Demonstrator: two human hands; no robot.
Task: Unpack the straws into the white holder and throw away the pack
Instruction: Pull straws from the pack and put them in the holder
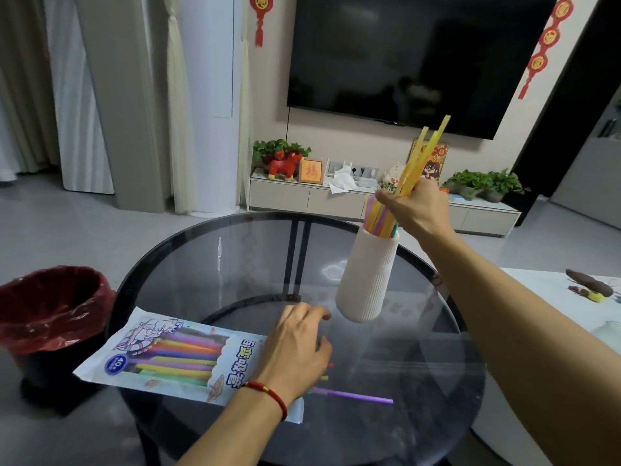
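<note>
- Head view: the right hand [411,205], right of centre, grips a bunch of yellow straws [424,155] above the white holder [368,274].
- The left hand [295,348], fingers loosely spread, presses the pack [174,356] at lower left, beside the bin [50,307].
- Risk: straws dropped off-line could miss the holder's narrow mouth or tip it; the loose purple straw [356,396] may roll away.

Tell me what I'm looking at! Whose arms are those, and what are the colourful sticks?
There is one picture, taken by a camera worn on a person's head, so you see their own arms. The sticks are drinking straws. The right hand grips a bunch of yellow straws above a white holder that already has straws in it. The left hand rests on the straw pack, lying on a round glass table. A purple straw lies loose on the glass. A bin with a red bag stands at the left.
</note>
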